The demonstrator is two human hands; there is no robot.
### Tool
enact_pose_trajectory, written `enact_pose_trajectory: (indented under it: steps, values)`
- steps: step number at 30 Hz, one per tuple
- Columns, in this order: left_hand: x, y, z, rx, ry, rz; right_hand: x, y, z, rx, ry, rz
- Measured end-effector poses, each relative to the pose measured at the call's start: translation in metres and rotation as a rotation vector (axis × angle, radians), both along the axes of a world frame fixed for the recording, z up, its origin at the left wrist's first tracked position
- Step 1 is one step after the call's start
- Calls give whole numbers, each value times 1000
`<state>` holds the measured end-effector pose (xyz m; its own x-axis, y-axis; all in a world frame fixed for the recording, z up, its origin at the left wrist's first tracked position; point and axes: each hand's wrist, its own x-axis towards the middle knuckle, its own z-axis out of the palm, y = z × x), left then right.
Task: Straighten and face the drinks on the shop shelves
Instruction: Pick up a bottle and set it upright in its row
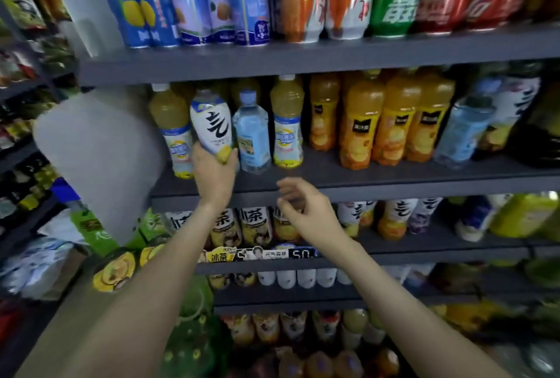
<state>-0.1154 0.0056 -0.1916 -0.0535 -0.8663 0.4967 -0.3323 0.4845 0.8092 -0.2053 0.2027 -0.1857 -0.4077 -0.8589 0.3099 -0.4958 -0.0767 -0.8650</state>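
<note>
Gripping the lower end of a white bottle (pixel 212 123) marked with black brushwork, the left hand (pixel 213 170) holds it at the front of the middle shelf (pixel 394 184). Just left of that hand stands a yellow juice bottle (pixel 172 126), and just right a pale blue water bottle (pixel 253 135). Lower right, the right hand (pixel 303 211) hangs before the shelf edge, fingers loosely curled, holding nothing.

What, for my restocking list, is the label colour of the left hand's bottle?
White, black brush character, yellow base, on the bottle; head view.
</note>
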Motion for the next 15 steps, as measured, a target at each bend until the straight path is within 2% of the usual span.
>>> enact_pose_trajectory:
  steps: [4, 8, 12, 15]
  values:
    - [14, 36, -7, 0, 57, -48, 1, 23, 4, 3, 0, -22]
    - [24, 120, -19, -86, 57, -126, -2, 46, -2, 1, -15, -5]
    - [13, 198, -36, -135, -57, -397, -10, 75, -24, -37, -90, 93]
    - [-10, 239, -56, -84, -167, -503, -31, 107, -52, -75, -62, 28]
